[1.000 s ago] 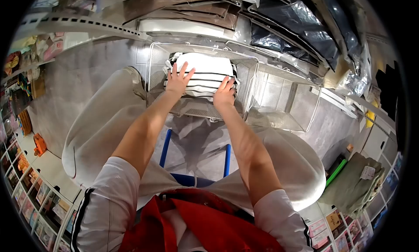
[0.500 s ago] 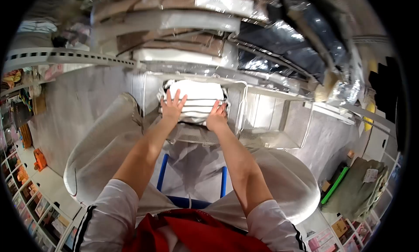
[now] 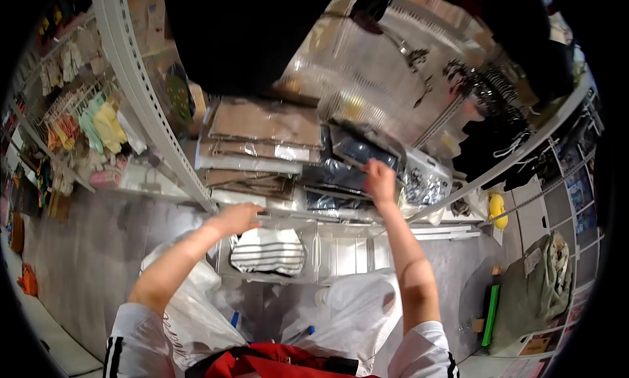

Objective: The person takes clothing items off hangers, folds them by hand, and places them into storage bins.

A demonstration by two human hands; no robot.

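Note:
A folded black-and-white striped garment [image 3: 268,252] lies in the left part of a white wire basket [image 3: 317,252]. My left hand [image 3: 239,219] is over the basket's back left edge, close to the garment but not holding it, its fingers stretched to the right and somewhat blurred. Farther back, my right hand [image 3: 380,180] has its fingers curled at the front edge of a dark garment in a clear plastic bag [image 3: 363,145]. That bag is tilted on top of other dark bagged garments [image 3: 337,175].
Brown bagged garments [image 3: 262,122] are stacked left of the dark ones. White slotted posts [image 3: 147,103] rise on both sides of the shelf. Black clothes [image 3: 491,149] hang at right. A green-edged item [image 3: 490,316] and an olive bag [image 3: 531,293] stand on the right.
Both hands have left the striped garment, which stays in the basket. My right hand has moved up to the dark bagged garments, my left to the basket's back edge. The view has tilted up.

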